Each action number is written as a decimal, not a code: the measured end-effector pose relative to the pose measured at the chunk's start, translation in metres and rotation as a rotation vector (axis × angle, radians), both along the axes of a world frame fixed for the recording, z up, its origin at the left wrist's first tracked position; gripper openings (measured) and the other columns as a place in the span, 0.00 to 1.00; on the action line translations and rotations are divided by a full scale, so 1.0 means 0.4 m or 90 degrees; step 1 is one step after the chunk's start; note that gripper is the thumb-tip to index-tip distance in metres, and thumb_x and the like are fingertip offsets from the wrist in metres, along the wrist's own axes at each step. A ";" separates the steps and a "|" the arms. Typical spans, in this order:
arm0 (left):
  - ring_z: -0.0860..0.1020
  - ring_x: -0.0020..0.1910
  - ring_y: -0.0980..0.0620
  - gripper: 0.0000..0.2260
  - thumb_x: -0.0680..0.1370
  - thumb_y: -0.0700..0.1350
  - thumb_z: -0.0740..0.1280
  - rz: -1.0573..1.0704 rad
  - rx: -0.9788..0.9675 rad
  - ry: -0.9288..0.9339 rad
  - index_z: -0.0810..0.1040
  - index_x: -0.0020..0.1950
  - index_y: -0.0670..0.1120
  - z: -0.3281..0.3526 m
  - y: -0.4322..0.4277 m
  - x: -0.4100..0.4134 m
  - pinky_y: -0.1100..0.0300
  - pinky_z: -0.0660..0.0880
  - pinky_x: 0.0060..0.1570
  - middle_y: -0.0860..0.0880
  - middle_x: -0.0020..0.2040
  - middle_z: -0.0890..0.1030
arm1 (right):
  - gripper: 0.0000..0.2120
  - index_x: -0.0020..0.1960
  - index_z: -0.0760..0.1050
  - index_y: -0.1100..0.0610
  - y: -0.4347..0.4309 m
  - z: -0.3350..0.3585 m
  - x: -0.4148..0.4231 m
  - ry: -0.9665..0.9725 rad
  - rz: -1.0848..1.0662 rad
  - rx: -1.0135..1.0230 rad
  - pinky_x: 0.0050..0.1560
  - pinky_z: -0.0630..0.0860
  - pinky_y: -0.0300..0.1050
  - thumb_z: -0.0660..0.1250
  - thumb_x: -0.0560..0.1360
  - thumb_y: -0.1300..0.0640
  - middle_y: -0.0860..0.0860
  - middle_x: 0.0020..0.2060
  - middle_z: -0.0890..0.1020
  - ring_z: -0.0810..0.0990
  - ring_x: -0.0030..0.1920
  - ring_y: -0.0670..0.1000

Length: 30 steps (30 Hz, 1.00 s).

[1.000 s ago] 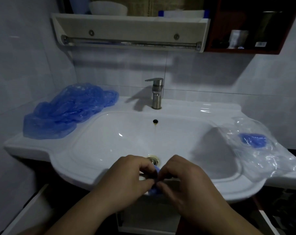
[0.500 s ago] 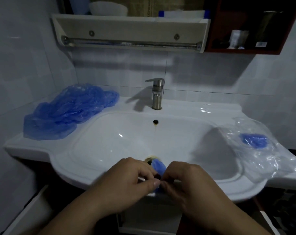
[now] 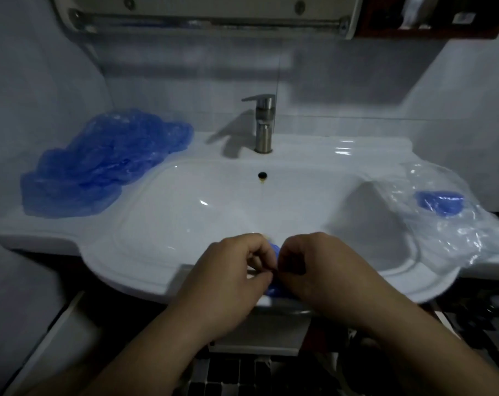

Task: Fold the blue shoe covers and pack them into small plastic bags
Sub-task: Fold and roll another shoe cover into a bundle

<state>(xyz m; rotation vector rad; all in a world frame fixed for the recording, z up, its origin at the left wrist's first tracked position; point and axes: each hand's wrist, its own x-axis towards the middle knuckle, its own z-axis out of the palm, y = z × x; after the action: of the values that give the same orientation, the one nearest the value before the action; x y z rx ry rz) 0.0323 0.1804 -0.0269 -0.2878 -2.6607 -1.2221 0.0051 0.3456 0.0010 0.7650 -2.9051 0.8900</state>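
Note:
Over the front rim of the white sink (image 3: 145,261), my left hand (image 3: 228,278) and my right hand (image 3: 322,270) meet with fingers curled, both pinching a small folded blue shoe cover (image 3: 274,288). Only slivers of it show between and below the fingers. A loose pile of blue shoe covers (image 3: 99,164) lies on the left ledge. On the right ledge sits a heap of clear plastic bags (image 3: 454,224) with a packed blue shoe cover (image 3: 439,202) inside one.
A steel faucet (image 3: 263,124) stands behind the basin, with the overflow hole (image 3: 262,175) below it. A towel bar and shelf run along the wall above. Dark tiled floor shows beneath the sink's front edge.
The camera has tipped down slightly. Both hands stay together at the sink's front edge, working the blue cover smaller; less of it shows than half a second ago.

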 end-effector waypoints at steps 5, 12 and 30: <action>0.81 0.41 0.62 0.08 0.69 0.41 0.76 -0.044 0.008 -0.011 0.80 0.39 0.53 0.022 -0.007 0.009 0.70 0.75 0.43 0.58 0.37 0.83 | 0.07 0.37 0.78 0.52 0.006 -0.011 0.003 0.008 -0.036 0.031 0.29 0.67 0.35 0.71 0.69 0.49 0.47 0.29 0.78 0.76 0.32 0.43; 0.82 0.39 0.60 0.08 0.69 0.42 0.77 -0.061 -0.015 -0.034 0.82 0.38 0.53 0.024 -0.003 0.027 0.61 0.78 0.43 0.56 0.37 0.84 | 0.03 0.37 0.81 0.49 0.032 -0.008 0.010 -0.056 -0.010 0.012 0.32 0.73 0.37 0.73 0.67 0.51 0.45 0.30 0.80 0.78 0.31 0.41; 0.79 0.50 0.63 0.11 0.66 0.48 0.78 -0.075 -0.121 0.008 0.81 0.46 0.57 0.034 -0.007 0.042 0.66 0.73 0.51 0.59 0.47 0.82 | 0.05 0.41 0.81 0.46 0.075 -0.031 0.016 0.019 0.104 -0.002 0.40 0.74 0.45 0.68 0.75 0.50 0.44 0.37 0.79 0.78 0.38 0.44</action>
<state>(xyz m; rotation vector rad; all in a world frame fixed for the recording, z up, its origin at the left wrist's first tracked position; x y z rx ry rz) 0.0492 0.1776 -0.0132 -0.4853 -2.7868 -0.9948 0.0114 0.3756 -0.0113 1.0177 -2.8477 0.8859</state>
